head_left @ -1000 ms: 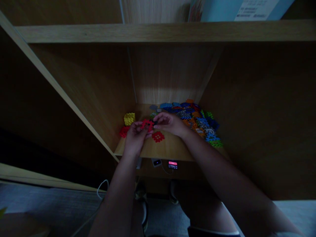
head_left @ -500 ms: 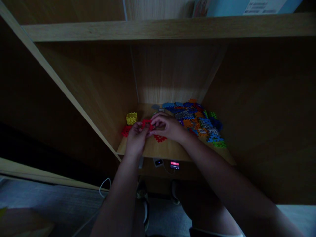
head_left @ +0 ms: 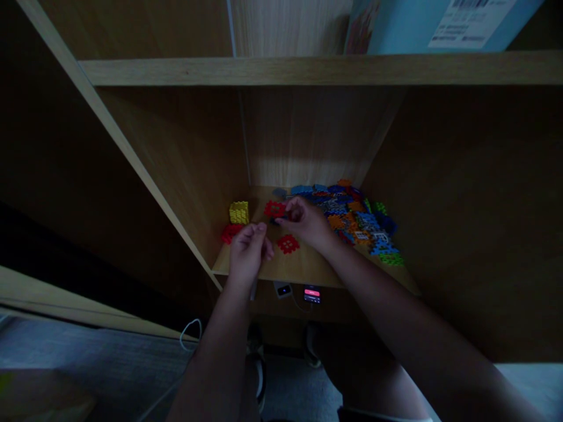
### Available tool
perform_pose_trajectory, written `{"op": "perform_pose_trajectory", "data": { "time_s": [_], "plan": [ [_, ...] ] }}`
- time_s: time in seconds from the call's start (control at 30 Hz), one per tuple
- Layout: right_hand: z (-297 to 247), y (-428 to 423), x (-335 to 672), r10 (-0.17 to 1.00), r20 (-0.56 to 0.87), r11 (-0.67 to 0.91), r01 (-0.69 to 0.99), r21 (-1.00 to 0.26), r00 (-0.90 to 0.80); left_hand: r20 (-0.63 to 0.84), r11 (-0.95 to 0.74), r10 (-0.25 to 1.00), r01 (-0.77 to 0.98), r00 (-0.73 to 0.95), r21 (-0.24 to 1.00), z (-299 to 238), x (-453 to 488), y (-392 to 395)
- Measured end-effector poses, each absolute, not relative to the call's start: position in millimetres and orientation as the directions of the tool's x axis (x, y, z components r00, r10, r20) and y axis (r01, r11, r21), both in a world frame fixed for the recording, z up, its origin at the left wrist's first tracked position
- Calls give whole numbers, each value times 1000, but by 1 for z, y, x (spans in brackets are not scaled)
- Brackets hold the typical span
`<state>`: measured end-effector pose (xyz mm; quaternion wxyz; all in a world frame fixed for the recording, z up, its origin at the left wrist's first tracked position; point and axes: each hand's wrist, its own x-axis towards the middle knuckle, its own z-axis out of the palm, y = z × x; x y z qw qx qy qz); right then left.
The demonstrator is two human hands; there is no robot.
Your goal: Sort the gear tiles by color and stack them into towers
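My right hand [head_left: 305, 223] is bent over the shelf, its fingertips at the right edge of a red notched plastic building piece [head_left: 275, 209], which it appears to hold. A small dark blue piece [head_left: 276, 221] shows just below, partly covered by the thumb. My left hand [head_left: 250, 249] hovers closer to me with loosely curled fingers and nothing visible in them. Between the hands and the shelf's front edge lies a flat red openwork piece [head_left: 288, 244]. Beside my left hand are a stack of red pieces [head_left: 231, 233] and a yellow stack [head_left: 239, 212].
A spread heap of blue, orange and green pieces [head_left: 352, 220] covers the shelf's right side. Above runs a wooden shelf edge [head_left: 285, 71] with a light blue box [head_left: 409, 29] on it. A lit phone [head_left: 312, 293] and a small device [head_left: 282, 289] lie below.
My hands have drawn apart. The red piece has left my left hand and is now farther back, at my right fingertips. The view has tilted slightly upward.
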<state>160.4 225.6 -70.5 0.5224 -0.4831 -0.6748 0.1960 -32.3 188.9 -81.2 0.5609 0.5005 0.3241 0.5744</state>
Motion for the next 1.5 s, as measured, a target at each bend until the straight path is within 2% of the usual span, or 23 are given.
{"op": "perform_pose_trajectory", "data": {
  "time_s": [0.07,0.13,0.2,0.27,0.4,0.67,1.07,1.5],
  "plan": [
    [-70,226,153,873,487,419,473,-775,25,218,-73,894,-354,391,932,-83,-42,182],
    [-67,225,140,887,461,399,493,-773,4,204,32,709,-319,675,947,-86,-53,178],
    [-64,224,122,895,446,400,497,-770,-30,165,79,493,-233,854,969,-90,-63,178],
    [-62,226,103,893,445,420,494,-761,-74,136,68,367,-172,920,983,-94,-70,181],
    [-67,233,73,892,433,437,481,-760,-127,156,44,275,-175,949,984,-98,-75,187],
    [-94,233,65,917,382,391,444,-806,-116,72,36,290,-86,954,996,-99,-75,192],
    [-96,238,60,902,401,425,472,-773,-156,64,123,365,-116,929,986,-99,-72,186],
    [-92,236,60,914,363,405,475,-781,-184,47,116,366,-96,929,989,-97,-73,184]
  ]
}}
